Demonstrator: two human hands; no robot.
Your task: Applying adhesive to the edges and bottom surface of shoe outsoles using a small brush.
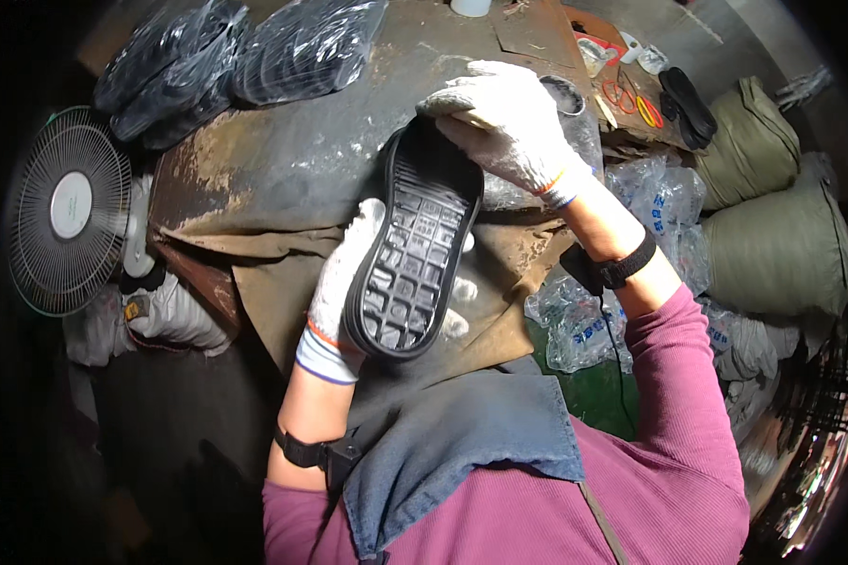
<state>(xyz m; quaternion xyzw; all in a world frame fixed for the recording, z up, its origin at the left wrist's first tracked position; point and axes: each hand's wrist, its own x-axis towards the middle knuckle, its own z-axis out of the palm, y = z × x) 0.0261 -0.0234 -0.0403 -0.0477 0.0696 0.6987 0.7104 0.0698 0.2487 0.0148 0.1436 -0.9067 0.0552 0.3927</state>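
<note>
A black shoe sole (410,254) is held up in front of me, its hollow side with a grid of ribs facing up. My left hand (344,273), in a white knit glove, wraps round it from beneath; the thumb lies along its left edge and the fingertips show past its right edge. At the sole's far end, my gloved right hand (504,118) is closed over the rim, with the fingers bent and the fingertips partly hidden. The sole is raised above the near edge of a worn, cloth-covered table (301,179).
Soles wrapped in clear plastic (301,52) lie at the table's far left. A fan (71,205) stands at the left. Scissors (648,111) and another black sole (688,108) rest at far right, near stuffed green sacks (773,245) and clear plastic bags (575,325).
</note>
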